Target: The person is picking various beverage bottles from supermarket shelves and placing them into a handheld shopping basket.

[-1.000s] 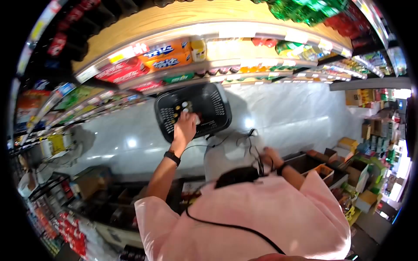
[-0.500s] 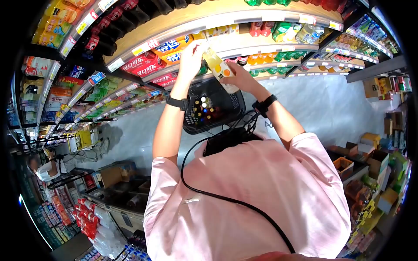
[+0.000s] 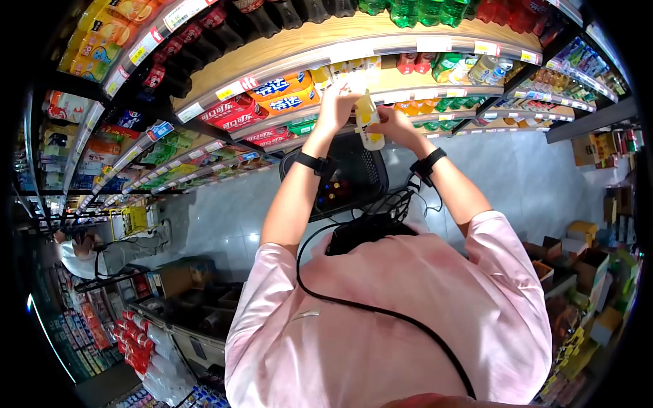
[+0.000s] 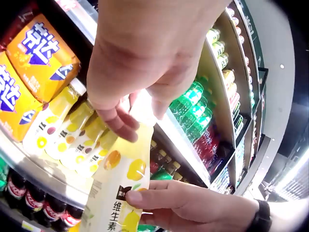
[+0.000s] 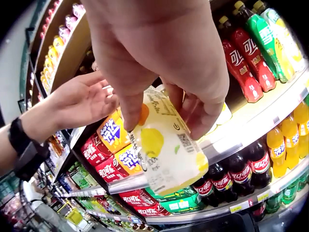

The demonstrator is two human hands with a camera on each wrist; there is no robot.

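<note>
A clear juice bottle (image 3: 369, 129) with a white label printed with yellow fruit is held between both hands in front of the shelf. My left hand (image 3: 337, 107) holds its top, fingers curled at the neck in the left wrist view, where glare hides the cap. Around the body my right hand (image 3: 396, 126) grips with thumb and fingers; the base of the bottle points down toward me in the right wrist view. Matching fruit juice bottles (image 4: 67, 130) stand in a row on the shelf just left of the held one.
A black shopping basket (image 3: 374, 178) with small items in its bottom sits on the floor below the hands. Orange soda packs (image 3: 282, 92) and red cola packs (image 3: 235, 114) fill the shelf at left. Cables (image 3: 408, 197) hang near my waist. Another person (image 3: 81, 255) is at far left.
The left hand has come up out of the basket and the right hand up from my side; both now hold the bottle. Since half a second ago the bottle has moved right and stands more upright.
</note>
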